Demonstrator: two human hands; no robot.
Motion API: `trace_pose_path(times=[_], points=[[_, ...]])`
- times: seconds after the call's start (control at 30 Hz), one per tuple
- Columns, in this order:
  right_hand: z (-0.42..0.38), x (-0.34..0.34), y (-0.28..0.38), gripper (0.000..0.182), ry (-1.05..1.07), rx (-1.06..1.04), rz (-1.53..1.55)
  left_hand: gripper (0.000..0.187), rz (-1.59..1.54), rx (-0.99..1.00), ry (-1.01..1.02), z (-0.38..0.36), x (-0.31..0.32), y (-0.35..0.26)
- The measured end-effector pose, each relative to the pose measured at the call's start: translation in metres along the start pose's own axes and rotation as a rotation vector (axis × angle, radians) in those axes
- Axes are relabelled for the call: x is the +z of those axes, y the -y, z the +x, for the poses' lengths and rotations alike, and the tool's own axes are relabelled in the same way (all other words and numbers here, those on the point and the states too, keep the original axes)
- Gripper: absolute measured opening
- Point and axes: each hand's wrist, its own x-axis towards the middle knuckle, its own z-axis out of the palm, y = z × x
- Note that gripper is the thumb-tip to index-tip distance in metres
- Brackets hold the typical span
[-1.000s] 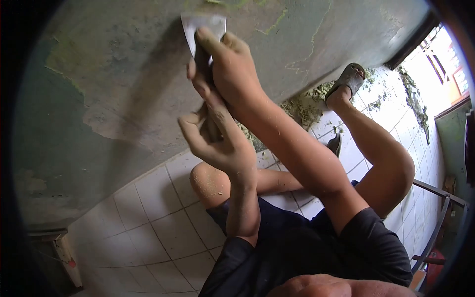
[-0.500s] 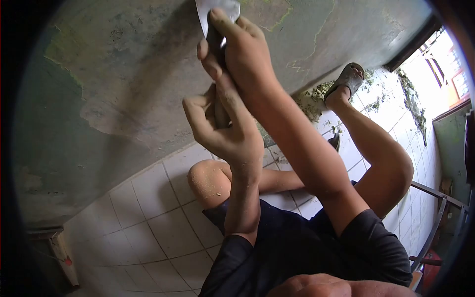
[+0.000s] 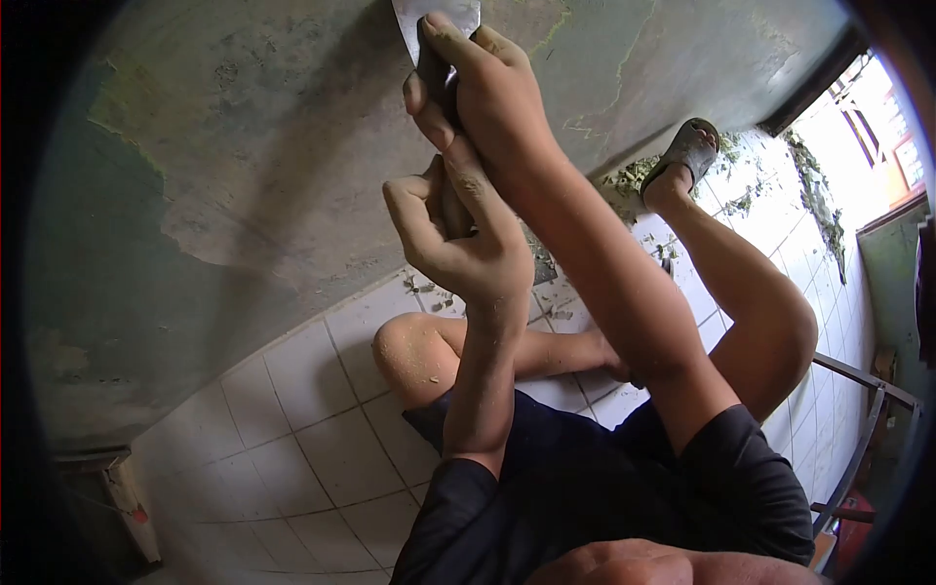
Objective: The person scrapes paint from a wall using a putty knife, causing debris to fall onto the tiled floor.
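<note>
A paint scraper [image 3: 413, 21] with a wide metal blade meets the wall near the top of the view. Close behind its blade, my right hand [image 3: 499, 97] is closed around the dark handle, thumb laid along it. Lower down, my left hand [image 3: 478, 239] is closed at the handle's lower end, its fingers curled and its thumb pointing up against my right hand. That end of the handle is mostly hidden by my fingers. Around the blade, the wall [image 3: 292, 146] shows patchy grey-brown areas beside green paint with ragged edges.
Paint flakes [image 3: 746, 195] lie on the white tiled floor [image 3: 322, 458], some near my sandalled foot [image 3: 690, 146]. My dusty left knee [image 3: 414, 361] is bent close to the wall. A metal frame [image 3: 863, 448] stands at right, a wooden piece [image 3: 134, 512] at lower left, and a bright opening [image 3: 877, 127] at upper right.
Both hands and the scraper have shifted slightly right and the left hand a little down in the view. More flakes on the tiles show beside my left wrist.
</note>
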Motion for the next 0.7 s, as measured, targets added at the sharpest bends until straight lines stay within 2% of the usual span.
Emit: trace_pose_path(times=[0.07, 0.1, 0.2, 0.23, 0.27, 0.33, 0.4, 0.47, 0.5, 0.63, 0.7], points=[[-0.001, -0.001, -0.009, 0.029, 0.007, -0.056, 0.010, 0.031, -0.153, 0.033, -0.100, -0.001, 0.006, 0.010], [-0.004, -0.001, -0.011, 0.028, 0.009, -0.024, -0.038, 0.031, -0.216, -0.093, -0.115, -0.009, 0.005, 0.005], [0.005, -0.006, 0.005, 0.028, 0.003, -0.055, -0.049, 0.031, -0.188, -0.164, -0.009, 0.000, 0.010, -0.005], [0.003, -0.007, 0.009, 0.027, 0.043, -0.005, 0.021, 0.031, 0.009, -0.049, 0.027, 0.001, 0.005, -0.012], [-0.001, -0.011, 0.002, 0.027, 0.033, 0.014, 0.016, 0.031, 0.016, -0.070, 0.029, -0.005, 0.004, -0.009], [0.001, -0.010, -0.006, 0.027, 0.025, -0.050, 0.032, 0.031, -0.142, -0.068, -0.044, -0.008, 0.009, 0.003], [0.004, -0.010, 0.003, 0.027, 0.024, -0.057, 0.003, 0.030, -0.141, -0.035, -0.027, -0.009, 0.009, 0.005], [0.007, -0.013, 0.007, 0.027, 0.009, -0.031, -0.052, 0.030, -0.153, -0.139, 0.107, -0.005, 0.008, 0.001], [0.004, -0.016, 0.010, 0.027, 0.045, -0.013, -0.033, 0.029, -0.008, -0.043, 0.120, -0.003, 0.008, -0.011], [0.003, -0.024, -0.001, 0.030, 0.035, -0.076, -0.022, 0.029, -0.184, -0.122, -0.003, -0.027, 0.018, 0.014], [0.008, -0.025, 0.008, 0.030, 0.010, -0.044, -0.083, 0.029, -0.149, -0.126, 0.066, -0.017, 0.020, 0.007]])
